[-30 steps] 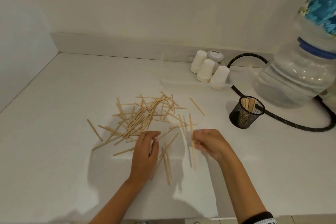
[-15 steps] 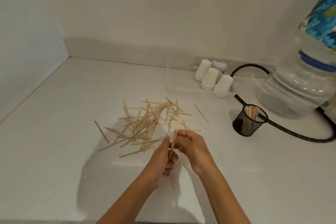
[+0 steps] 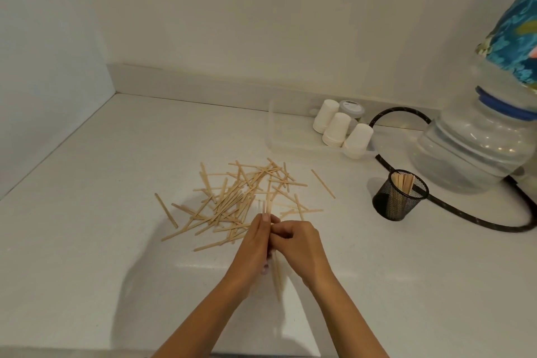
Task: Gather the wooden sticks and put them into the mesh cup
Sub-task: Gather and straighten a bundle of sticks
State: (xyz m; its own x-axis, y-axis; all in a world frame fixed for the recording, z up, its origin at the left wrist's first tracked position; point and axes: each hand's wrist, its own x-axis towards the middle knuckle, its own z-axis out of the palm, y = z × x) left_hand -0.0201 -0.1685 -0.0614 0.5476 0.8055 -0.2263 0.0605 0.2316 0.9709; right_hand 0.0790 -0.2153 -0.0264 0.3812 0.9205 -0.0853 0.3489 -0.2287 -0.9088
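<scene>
Counter (image 3: 87, 241): white, bears everything listed. Jug (image 3: 476, 148): clear, blue-collared, at 3 o'clock, under a blue patterned cloth (image 3: 514, 38) cut off by the frame edge; contents hard to judge. Hose (image 3: 453, 209): black, loops round the jug's base, partly hidden behind it. Tray (image 3: 279, 136): clear plastic, at 1 o'clock, barely visible against the counter, holding three upturned white cups (image 3: 340, 128) and a grey-lidded jar (image 3: 352, 107), mostly hidden. Pile (image 3: 241, 197): loose wooden sticks at centre, criss-crossed, with strays at 9 and 2 o'clock. Cup (image 3: 399, 195): black mesh, upright, at 3 o'clock from the pile, well apart, a few sticks already standing in it. Left hand (image 3: 252, 244) and right hand (image 3: 299, 247): together at 6 o'clock of the pile, fingers curled round a small bundle (image 3: 276, 273), probably squaring its ends before the carry to the cup. Bundle ends blurred; stick count indeterminable. Most of the task remains.
</scene>
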